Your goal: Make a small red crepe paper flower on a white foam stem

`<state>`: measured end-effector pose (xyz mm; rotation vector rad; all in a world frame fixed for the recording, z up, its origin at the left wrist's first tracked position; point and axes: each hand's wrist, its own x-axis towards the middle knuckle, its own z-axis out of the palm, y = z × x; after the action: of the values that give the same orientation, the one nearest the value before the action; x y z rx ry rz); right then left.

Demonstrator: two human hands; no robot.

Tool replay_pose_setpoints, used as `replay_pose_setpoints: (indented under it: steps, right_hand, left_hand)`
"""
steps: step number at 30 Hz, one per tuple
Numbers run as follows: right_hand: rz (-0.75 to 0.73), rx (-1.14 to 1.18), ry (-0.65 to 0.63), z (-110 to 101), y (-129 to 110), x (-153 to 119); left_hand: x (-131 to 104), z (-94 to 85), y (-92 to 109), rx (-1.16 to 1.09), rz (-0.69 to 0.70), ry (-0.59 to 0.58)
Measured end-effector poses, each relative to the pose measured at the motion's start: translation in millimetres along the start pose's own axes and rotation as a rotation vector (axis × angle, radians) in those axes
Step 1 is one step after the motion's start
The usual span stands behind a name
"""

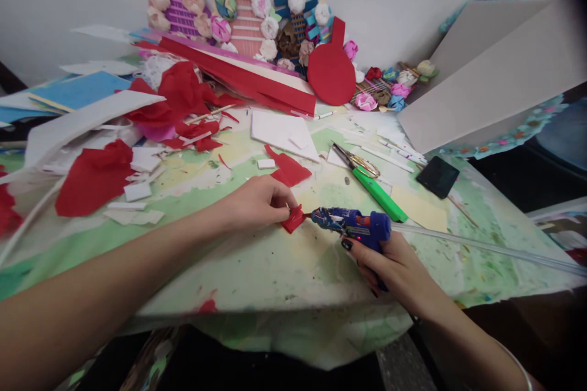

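The small red piece (pixel 292 220) sits just below the centre of the view, low over the worktop (pixel 220 275), pinched at its ten o'clock side between the thumb and fingers of the left hand (pixel 263 200). It looks thin, light and soft, like felt or foam sheet, so it probably bends and creases easily and slips little. A fingertip pinch on the edge away from the nozzle seems the right hold: it leaves the rest bare and keeps skin off anything hot.

At the piece's three o'clock, the blue glue gun (pixel 355 224) points its tip at it; whether the two touch is too fine to tell. The right hand (pixel 389 259), apart from the left, is wrapped round the gun's grip; whether the trigger is squeezed, I cannot tell. The gun is likely rigid and heavier, best held by that handle, well behind the nozzle. A long clear glue stick (pixel 458 242) trails from its back toward four o'clock and could tug or sway.

At the piece's twelve o'clock lies a larger red scrap (pixel 291 169), apparently just as floppy.
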<state>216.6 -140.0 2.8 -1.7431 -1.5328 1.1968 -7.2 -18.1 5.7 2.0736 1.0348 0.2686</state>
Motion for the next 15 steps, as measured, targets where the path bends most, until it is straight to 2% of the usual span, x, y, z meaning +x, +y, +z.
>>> replay_pose_setpoints:
  steps: [7, 15]
  right_hand:
    - [-0.011, -0.038, -0.042, 8.1, -8.3, -1.8]
    - [0.002, -0.034, -0.061, 9.6, -5.0, -8.8]
  left_hand:
    - [0.4, 0.4, -1.3, -0.015, 0.024, -0.003]
    - [0.1, 0.2, -0.1, -0.006, 0.025, -0.012]
